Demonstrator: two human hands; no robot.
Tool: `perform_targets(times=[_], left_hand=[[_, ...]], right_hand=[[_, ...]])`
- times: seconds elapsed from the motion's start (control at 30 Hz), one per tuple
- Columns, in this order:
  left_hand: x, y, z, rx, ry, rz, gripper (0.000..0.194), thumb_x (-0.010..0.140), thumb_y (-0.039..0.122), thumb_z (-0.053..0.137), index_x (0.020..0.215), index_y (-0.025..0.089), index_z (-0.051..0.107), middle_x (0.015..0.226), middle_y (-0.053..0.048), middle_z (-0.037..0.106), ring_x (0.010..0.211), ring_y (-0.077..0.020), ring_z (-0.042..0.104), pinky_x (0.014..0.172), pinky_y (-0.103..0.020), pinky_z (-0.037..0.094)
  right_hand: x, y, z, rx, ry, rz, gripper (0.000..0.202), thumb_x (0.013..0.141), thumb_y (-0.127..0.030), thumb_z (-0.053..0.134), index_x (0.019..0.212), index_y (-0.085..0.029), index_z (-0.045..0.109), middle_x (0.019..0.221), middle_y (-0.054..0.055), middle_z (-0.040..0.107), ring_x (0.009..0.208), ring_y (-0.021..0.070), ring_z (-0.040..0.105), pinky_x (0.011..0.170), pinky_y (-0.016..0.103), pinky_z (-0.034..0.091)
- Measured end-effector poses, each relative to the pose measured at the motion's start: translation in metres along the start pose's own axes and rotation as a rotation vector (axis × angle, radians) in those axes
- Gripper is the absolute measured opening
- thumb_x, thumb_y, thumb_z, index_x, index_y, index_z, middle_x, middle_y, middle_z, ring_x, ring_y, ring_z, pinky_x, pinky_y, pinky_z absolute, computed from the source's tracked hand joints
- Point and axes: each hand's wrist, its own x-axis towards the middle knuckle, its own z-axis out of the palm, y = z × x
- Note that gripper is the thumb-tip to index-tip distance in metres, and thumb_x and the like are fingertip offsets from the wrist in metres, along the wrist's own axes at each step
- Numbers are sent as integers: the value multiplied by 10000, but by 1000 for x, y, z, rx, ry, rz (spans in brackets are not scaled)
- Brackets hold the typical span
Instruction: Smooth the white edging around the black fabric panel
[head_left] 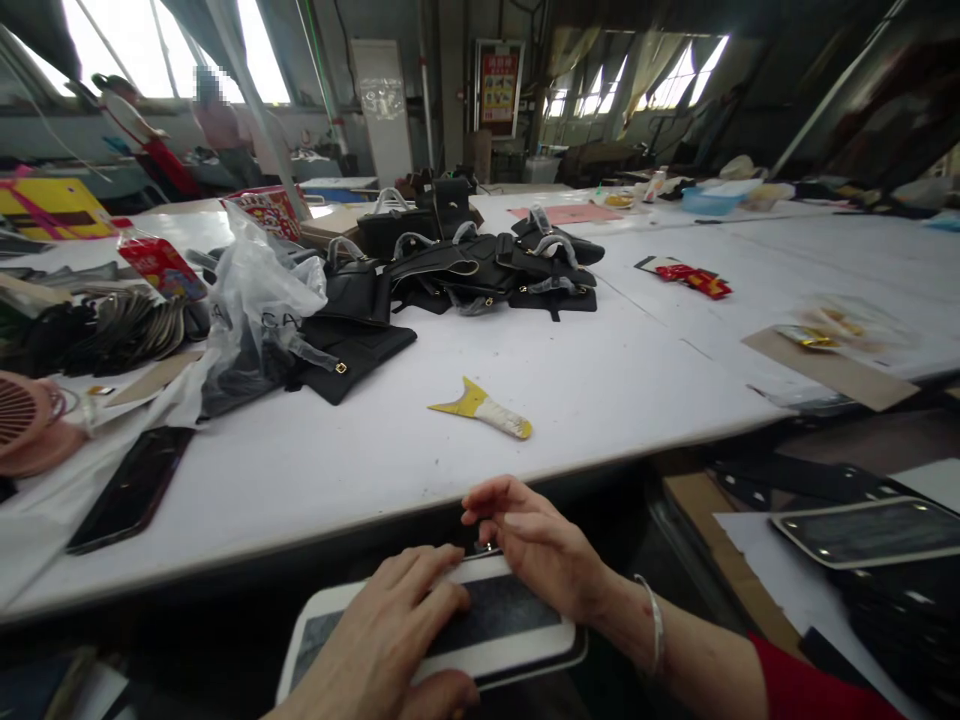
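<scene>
Below the front edge of the white table [615, 390], my left hand [390, 640] lies flat on a white-rimmed piece with a dark middle [510, 625], pressing it down. My right hand [536, 545] rests at the piece's far edge, its fingertips curled around a small metal fitting [486, 548] there. A bracelet [654, 620] sits on my right wrist. On the table just beyond the hands lies a yellow and white scraper [484, 408].
Black bag parts with metal clasps [480, 265] are heaped mid-table beside a clear plastic bag [251, 310]. A dark phone [131, 490] and a pink fan [26, 420] lie at left. More white-rimmed pieces [862, 530] are stacked at right. A person [217, 120] stands far back left.
</scene>
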Motion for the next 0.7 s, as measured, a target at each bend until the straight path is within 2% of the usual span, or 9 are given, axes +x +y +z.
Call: perform_targets(times=[0.13,0.3,0.4,0.6,0.7], left_hand=[[4,-4,7,109,112,107,711,613,301,887,1260,288,593,1331,-107,597,1134,-341,582,926,-488,530],[7,-2,2,152,63,126,683,579,378,909,1196,283,632,1262,-112,613,1041,-328,613,837,-464,551],[7,-3,0,177,85,183,619,650,467,856,1192,278,626,1246,-112,614,1033,-314,613,825,-434,538],[4,-8,4,231,239,355,469,821,519,701,1177,225,621,1215,-67,660,1002,-244,628,842,-344,491],[5,-11,8,261,292,422,481,873,525,642,1225,201,597,1194,-39,684,968,-208,641,818,-316,488]], right_hand=[[4,-5,-12,241,111,38,299,825,-344,644,1078,-184,651,1121,74,652,917,137,610,803,237,462],[3,-2,-25,390,237,-28,258,823,-335,681,1027,-176,679,1016,50,688,842,103,625,778,195,489],[3,-9,-26,405,278,-69,233,798,-320,703,942,-138,698,907,62,676,787,120,609,735,225,508],[4,-61,-39,241,368,-319,225,697,-392,790,829,-235,698,812,-29,607,690,89,516,647,199,476],[-5,-64,-45,-9,383,-262,245,736,-438,791,818,-223,704,736,-33,595,622,94,496,591,219,434]])
